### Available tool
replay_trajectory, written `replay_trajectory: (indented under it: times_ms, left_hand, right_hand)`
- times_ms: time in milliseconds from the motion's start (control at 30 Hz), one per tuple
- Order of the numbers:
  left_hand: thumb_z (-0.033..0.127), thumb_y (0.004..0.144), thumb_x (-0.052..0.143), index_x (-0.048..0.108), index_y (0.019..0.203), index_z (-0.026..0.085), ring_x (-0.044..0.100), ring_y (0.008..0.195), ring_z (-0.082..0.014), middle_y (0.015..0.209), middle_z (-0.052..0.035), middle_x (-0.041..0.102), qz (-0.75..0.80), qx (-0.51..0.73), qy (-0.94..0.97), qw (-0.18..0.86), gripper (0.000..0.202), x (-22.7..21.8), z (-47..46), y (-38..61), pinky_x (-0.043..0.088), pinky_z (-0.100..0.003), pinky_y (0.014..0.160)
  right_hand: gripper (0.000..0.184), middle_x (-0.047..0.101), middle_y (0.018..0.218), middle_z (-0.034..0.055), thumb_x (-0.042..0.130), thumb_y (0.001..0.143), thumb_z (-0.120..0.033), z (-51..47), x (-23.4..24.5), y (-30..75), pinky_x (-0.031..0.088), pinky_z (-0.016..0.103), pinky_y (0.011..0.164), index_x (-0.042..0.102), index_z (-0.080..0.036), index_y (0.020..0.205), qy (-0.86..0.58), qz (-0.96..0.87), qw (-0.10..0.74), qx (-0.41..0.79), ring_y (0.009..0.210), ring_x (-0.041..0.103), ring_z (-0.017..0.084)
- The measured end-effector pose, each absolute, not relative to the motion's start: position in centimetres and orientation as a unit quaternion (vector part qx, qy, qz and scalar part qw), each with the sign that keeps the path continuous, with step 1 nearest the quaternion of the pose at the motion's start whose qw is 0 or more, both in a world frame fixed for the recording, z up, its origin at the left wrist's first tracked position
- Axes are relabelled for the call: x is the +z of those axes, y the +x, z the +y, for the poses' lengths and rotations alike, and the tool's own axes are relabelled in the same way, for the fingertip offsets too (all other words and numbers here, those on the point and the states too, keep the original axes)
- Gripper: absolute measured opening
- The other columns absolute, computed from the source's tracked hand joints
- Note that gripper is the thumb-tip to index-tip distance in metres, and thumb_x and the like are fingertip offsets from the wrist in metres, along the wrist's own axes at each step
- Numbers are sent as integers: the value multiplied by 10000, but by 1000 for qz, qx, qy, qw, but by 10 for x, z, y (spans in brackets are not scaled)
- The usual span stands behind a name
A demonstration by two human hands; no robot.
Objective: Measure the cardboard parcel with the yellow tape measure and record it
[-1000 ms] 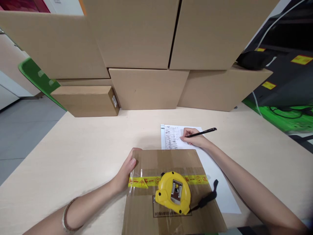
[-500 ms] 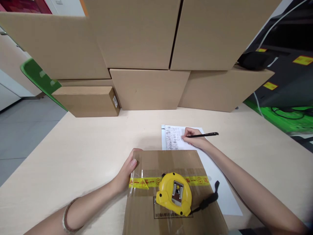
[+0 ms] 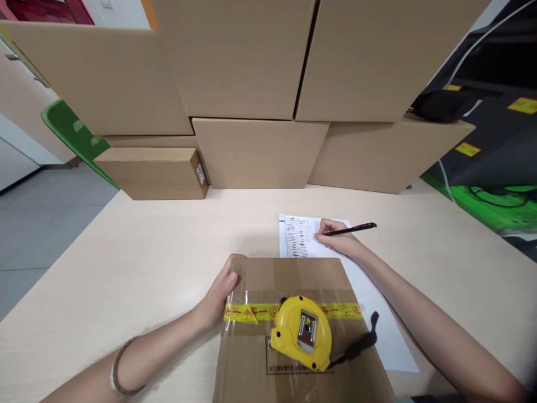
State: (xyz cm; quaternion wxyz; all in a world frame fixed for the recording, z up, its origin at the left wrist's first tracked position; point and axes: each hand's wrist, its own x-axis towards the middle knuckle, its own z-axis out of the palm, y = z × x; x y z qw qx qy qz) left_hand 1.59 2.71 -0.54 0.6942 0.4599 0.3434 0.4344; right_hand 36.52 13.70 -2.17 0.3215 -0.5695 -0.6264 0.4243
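Note:
My left hand (image 3: 221,286) grips the far left corner of a taped cardboard box (image 3: 251,358), thumb on top and fingers over the far edge. On that box lies a yellow tape measure (image 3: 289,330) with a black wrist strap (image 3: 356,347). In my right hand (image 3: 335,236) is a black pen (image 3: 354,228), its tip end at a white sheet of paper (image 3: 390,341). Rows of dark handwriting fill the left side of the sheet. Part of the paper is hidden under the box and my right forearm.
Large cardboard boxes (image 3: 260,154) are stacked in two rows along the back of the pale table (image 3: 168,240). A smaller long carton (image 3: 155,176) stands before them at the left. Dark equipment (image 3: 482,134) and a green surface (image 3: 499,207) lie beyond the right edge.
The whole view has shifted slightly, so everything sits a little further right. My right hand still holds the pen at the paper, and the pen's rear end has tipped up slightly.

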Motion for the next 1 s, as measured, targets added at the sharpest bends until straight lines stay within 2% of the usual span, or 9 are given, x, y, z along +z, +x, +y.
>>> replay_trajectory:
  times_ms: [200, 533, 667, 1000]
  left_hand:
    - [602, 914, 610, 583, 1098, 206, 545, 883, -220, 985, -51, 596, 339, 435, 455, 699, 438, -7, 27, 15, 470, -328, 783]
    - [624, 901, 611, 585, 1092, 204, 548, 896, -227, 998, -52, 602, 351, 431, 465, 689, 462, -6, 28, 15, 463, -331, 789]
    - [628, 907, 602, 585, 1081, 203, 550, 894, -218, 1000, -45, 598, 349, 428, 472, 687, 460, -6, 28, 15, 465, -323, 793]
    - [637, 898, 608, 579, 1076, 195, 554, 886, -218, 975, -51, 597, 347, 430, 471, 687, 477, -3, 28, 17, 460, -323, 776]
  right_hand:
    - [282, 456, 479, -69, 729, 674, -311, 138, -24, 366, 238, 254, 477, 469, -230, 601, -568, -632, 314, 424, 454, 356, 93]
    - [266, 473, 532, -56, 706, 691, -304, 140, -29, 367, 261, 264, 501, 457, -236, 629, -575, -631, 325, 408, 505, 415, 120]
    - [280, 429, 542, -60, 720, 641, -267, 142, -33, 371, 251, 272, 534, 453, -223, 568, -562, -647, 318, 406, 537, 359, 111]
    - [265, 405, 564, -58, 692, 655, -252, 141, -33, 369, 230, 271, 543, 439, -224, 582, -568, -648, 321, 393, 568, 327, 116]
